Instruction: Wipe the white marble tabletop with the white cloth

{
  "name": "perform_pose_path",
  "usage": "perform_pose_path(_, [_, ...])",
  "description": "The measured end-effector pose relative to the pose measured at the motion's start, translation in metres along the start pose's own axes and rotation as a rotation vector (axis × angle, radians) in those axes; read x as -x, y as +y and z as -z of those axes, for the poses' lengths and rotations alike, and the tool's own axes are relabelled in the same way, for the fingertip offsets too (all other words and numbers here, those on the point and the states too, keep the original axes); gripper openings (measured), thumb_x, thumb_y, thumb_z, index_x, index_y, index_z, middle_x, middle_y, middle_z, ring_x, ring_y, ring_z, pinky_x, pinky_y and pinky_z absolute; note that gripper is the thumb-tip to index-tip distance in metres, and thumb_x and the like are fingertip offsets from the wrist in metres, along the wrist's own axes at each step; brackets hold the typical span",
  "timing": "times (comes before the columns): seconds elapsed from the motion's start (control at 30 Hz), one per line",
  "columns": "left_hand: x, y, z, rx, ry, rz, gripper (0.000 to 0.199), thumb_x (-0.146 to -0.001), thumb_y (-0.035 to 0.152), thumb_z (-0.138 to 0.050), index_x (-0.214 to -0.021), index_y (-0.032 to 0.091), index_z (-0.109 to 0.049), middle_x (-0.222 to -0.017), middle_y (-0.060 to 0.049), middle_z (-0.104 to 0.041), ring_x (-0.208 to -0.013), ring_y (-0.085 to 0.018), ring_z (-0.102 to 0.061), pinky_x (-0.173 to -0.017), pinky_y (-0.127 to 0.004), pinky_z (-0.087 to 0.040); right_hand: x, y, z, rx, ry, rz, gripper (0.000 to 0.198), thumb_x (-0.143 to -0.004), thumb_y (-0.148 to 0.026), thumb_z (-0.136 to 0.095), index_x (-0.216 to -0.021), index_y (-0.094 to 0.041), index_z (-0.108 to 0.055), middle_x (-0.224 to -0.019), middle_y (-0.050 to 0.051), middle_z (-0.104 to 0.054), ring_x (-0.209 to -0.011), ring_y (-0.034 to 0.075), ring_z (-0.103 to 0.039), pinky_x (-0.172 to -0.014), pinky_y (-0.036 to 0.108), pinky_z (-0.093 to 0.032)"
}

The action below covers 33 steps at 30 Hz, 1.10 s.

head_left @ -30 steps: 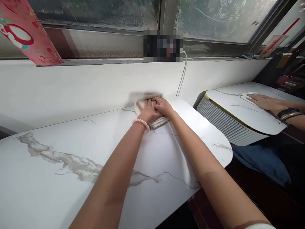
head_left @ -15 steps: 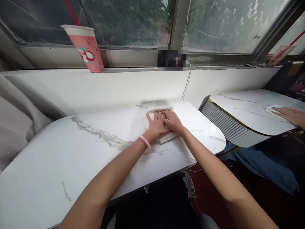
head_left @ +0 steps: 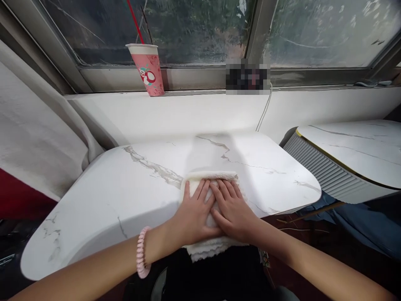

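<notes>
A folded white cloth (head_left: 213, 176) lies under both palms at the near edge of the white marble-patterned tabletop (head_left: 156, 167), its fluffy lower end hanging past that edge. My left hand (head_left: 194, 213) presses flat on the cloth with fingers spread, a pink coil band (head_left: 143, 253) around its wrist. Beside it, my right hand (head_left: 233, 209) also rests flat on the cloth, fingers stretched out, its thumb side touching the left hand. The hands cover most of the cloth's middle.
On the window ledge stands a pink paper cup (head_left: 150, 75) with a red straw, near a blurred dark object (head_left: 247, 77) with a white cable (head_left: 265, 109). Grey curtain (head_left: 37, 121) hangs at left. To the right is a second marble-patterned table (head_left: 360, 144) with ribbed side.
Both hands have drawn the cloth from near the wall back to the table's near edge. My view has turned left, so the other person's hand at right is out of sight.
</notes>
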<state>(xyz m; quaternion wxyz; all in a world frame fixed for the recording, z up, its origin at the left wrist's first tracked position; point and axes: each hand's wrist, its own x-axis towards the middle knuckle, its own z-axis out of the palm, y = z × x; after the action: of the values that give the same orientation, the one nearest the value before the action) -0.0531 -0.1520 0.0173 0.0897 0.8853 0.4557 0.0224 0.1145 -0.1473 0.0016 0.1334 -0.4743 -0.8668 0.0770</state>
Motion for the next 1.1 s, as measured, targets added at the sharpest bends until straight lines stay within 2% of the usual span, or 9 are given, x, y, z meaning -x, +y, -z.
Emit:
perform_pose_path(0.2, [-0.016,-0.073,0.024,0.159,-0.127,0.018,0.102,-0.080,0.070,-0.053,-0.156,0.019,-0.009,-0.162,-0.018,-0.010,-0.149,-0.038,-0.003,-0.112,-0.069,0.004,-0.062,-0.017,-0.012,0.024,-0.033,-0.035,0.061,-0.099,-0.040,-0.030,-0.151,-0.009,-0.031,-0.153,0.019,-0.033,-0.143,0.033,-0.025,-0.119,0.055,-0.013])
perform_pose_path(0.27, [-0.030,-0.099,0.034,0.279,-0.191,-0.036,0.081,-0.087,0.061,-0.051,-0.154,0.032,-0.017,-0.163,-0.009,-0.016,-0.149,-0.034,-0.007,-0.114,-0.067,0.003,-0.086,-0.015,-0.018,0.026,-0.004,-0.068,0.060,-0.100,-0.041,-0.026,-0.152,-0.011,-0.029,-0.152,0.018,-0.034,-0.142,0.032,-0.027,-0.118,0.055,-0.015])
perform_pose_path(0.33, [-0.046,-0.118,0.038,0.362,-0.130,-0.011,0.053,-0.096,0.045,-0.036,-0.149,0.040,-0.029,-0.159,0.000,-0.028,-0.149,-0.027,-0.015,-0.115,-0.064,0.004,-0.109,-0.009,-0.023,0.026,0.034,-0.092,0.058,-0.101,-0.040,-0.023,-0.152,-0.013,-0.028,-0.151,0.016,-0.038,-0.140,0.030,-0.030,-0.117,0.053,-0.017])
perform_pose_path(0.37, [-0.055,-0.125,0.038,0.369,-0.082,0.026,0.049,-0.098,0.036,-0.029,-0.147,0.041,-0.032,-0.157,0.002,-0.032,-0.148,-0.024,-0.018,-0.115,-0.064,0.004,-0.121,-0.004,-0.026,0.025,0.054,-0.102,0.058,-0.101,-0.039,-0.023,-0.152,-0.013,-0.027,-0.150,0.015,-0.039,-0.140,0.029,-0.031,-0.117,0.052,-0.018])
perform_pose_path(0.47, [-0.084,-0.135,0.029,0.280,0.123,0.155,0.052,-0.096,0.024,-0.021,-0.145,0.034,-0.037,-0.154,-0.001,-0.037,-0.146,-0.020,-0.024,-0.117,-0.062,0.003,-0.153,0.011,-0.030,0.013,0.094,-0.140,0.057,-0.100,-0.033,-0.023,-0.153,-0.010,-0.025,-0.149,0.012,-0.041,-0.138,0.026,-0.032,-0.118,0.049,-0.017])
perform_pose_path(0.57, [-0.112,-0.145,0.019,0.174,0.239,0.171,0.051,-0.096,0.024,-0.023,-0.143,0.026,-0.040,-0.153,-0.005,-0.038,-0.143,-0.020,-0.029,-0.118,-0.059,-0.003,-0.182,0.027,-0.031,-0.004,0.118,-0.179,0.057,-0.100,-0.032,-0.024,-0.152,-0.008,-0.025,-0.149,0.012,-0.041,-0.137,0.026,-0.033,-0.118,0.047,-0.017])
perform_pose_path(0.77, [-0.149,-0.174,0.023,0.148,0.289,0.174,0.048,-0.097,0.025,-0.022,-0.141,0.027,-0.042,-0.152,-0.004,-0.041,-0.141,-0.018,-0.032,-0.119,-0.057,-0.007,-0.224,0.051,-0.030,-0.054,0.111,-0.179,0.058,-0.100,-0.035,-0.024,-0.152,-0.009,-0.027,-0.151,0.012,-0.039,-0.139,0.026,-0.030,-0.118,0.046,-0.015])
perform_pose_path(0.93, [-0.166,-0.190,0.026,0.155,0.330,0.226,0.047,-0.097,0.025,-0.022,-0.140,0.028,-0.043,-0.151,-0.003,-0.044,-0.142,-0.018,-0.032,-0.119,-0.057,-0.008,-0.249,0.064,-0.031,-0.068,0.127,-0.119,0.056,-0.101,-0.035,-0.022,-0.150,-0.010,-0.030,-0.150,0.012,-0.041,-0.137,0.025,-0.032,-0.116,0.046,-0.019])
perform_pose_path(1.1, [-0.177,-0.203,0.025,0.187,0.372,0.258,0.045,-0.098,0.027,-0.024,-0.135,0.028,-0.049,-0.147,-0.004,-0.048,-0.139,-0.018,-0.036,-0.119,-0.055,-0.011,-0.267,0.072,-0.033,-0.115,0.165,-0.105,0.051,-0.100,-0.036,-0.026,-0.145,-0.016,-0.039,-0.141,0.009,-0.050,-0.131,0.025,-0.039,-0.114,0.045,-0.023])
